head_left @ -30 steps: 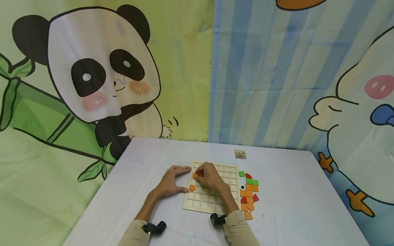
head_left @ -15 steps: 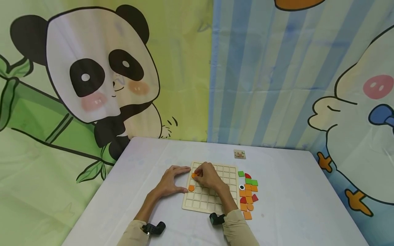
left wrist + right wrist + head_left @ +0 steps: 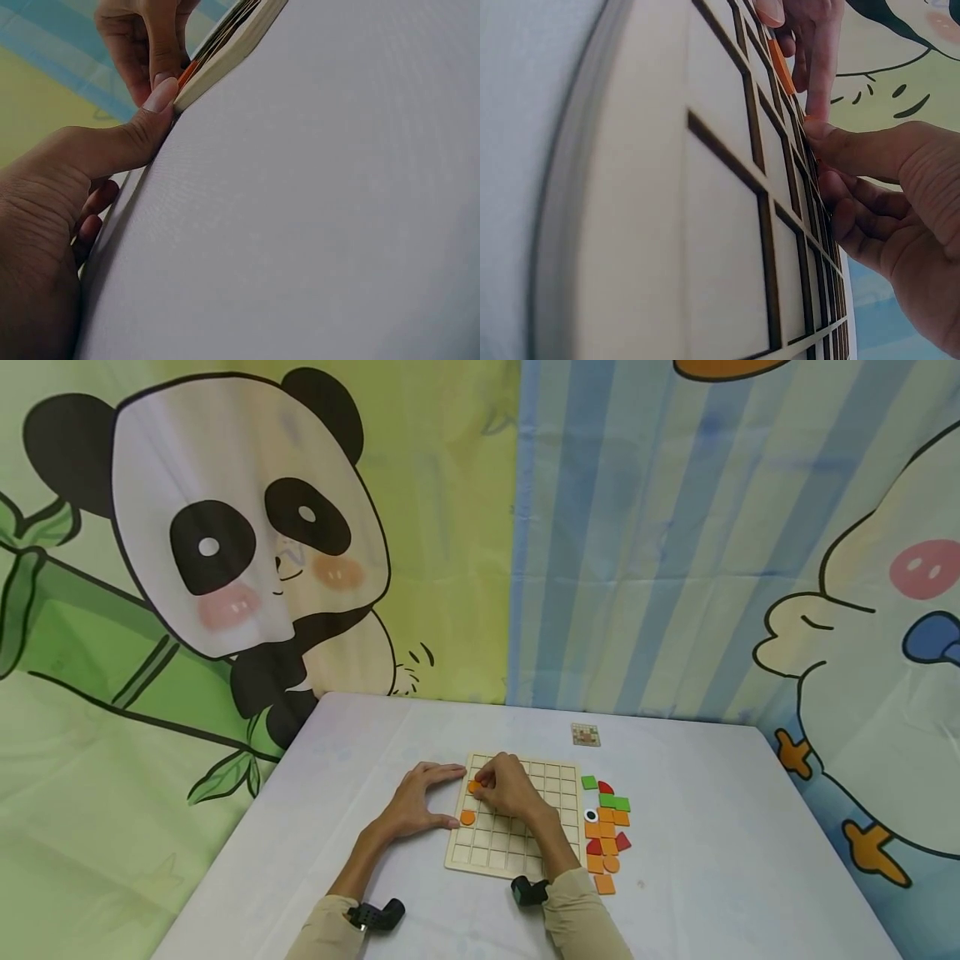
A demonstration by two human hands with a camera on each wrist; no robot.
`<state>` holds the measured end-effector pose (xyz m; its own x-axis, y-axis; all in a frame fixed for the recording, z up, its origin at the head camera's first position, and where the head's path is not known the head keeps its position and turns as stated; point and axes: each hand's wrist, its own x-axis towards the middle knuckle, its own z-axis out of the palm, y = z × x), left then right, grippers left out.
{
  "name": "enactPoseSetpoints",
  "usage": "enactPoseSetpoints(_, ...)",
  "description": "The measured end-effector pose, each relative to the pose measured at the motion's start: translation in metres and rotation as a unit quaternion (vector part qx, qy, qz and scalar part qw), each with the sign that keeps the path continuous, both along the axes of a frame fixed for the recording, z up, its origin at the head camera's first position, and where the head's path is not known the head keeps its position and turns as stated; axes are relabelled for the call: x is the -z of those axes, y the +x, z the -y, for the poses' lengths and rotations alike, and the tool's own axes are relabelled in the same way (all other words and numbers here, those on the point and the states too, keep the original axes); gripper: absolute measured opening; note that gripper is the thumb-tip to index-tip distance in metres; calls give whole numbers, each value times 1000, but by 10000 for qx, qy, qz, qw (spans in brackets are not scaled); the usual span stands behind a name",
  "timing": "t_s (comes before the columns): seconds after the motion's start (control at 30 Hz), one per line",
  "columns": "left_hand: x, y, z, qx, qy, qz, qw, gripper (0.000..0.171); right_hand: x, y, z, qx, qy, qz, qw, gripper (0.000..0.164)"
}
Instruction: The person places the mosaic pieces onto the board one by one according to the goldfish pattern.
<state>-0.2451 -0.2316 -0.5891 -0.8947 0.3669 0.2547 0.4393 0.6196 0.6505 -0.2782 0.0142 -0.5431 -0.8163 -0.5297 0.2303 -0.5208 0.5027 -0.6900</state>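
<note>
A pale wooden grid board [image 3: 497,860] lies on the table. My left hand [image 3: 411,800] rests along its left edge, thumb and fingers spread fairly straight; in the left wrist view the thumb [image 3: 135,139] presses at the board's rim. Near that thumb an orange disc [image 3: 467,817] sits in a left-column cell. My right hand [image 3: 512,789] reaches over the board and pinches an orange piece [image 3: 473,787] farther up the same column, partly covered by the fingers. In the right wrist view, thumb and fingertips of the right hand [image 3: 900,195] are right at the grid.
To the board's right lie several loose tiles: green squares [image 3: 615,803], orange squares [image 3: 604,884], red pieces [image 3: 623,842], an orange disc [image 3: 611,865] and an eye tile [image 3: 591,816]. A small patterned card [image 3: 586,735] lies near the back edge of the white table [image 3: 720,827].
</note>
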Motion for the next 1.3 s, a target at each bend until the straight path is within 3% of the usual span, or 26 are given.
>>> enactPoseSetpoints(0.5,-2,0,-4,13,23,47,10000,92,1,-1,-5,21,28,150,9999,22)
enactPoseSetpoints(1.3,-1,-1,-2,-31,-47,25,10000,93,-17,5,-24,-122,-103,169,9997,28)
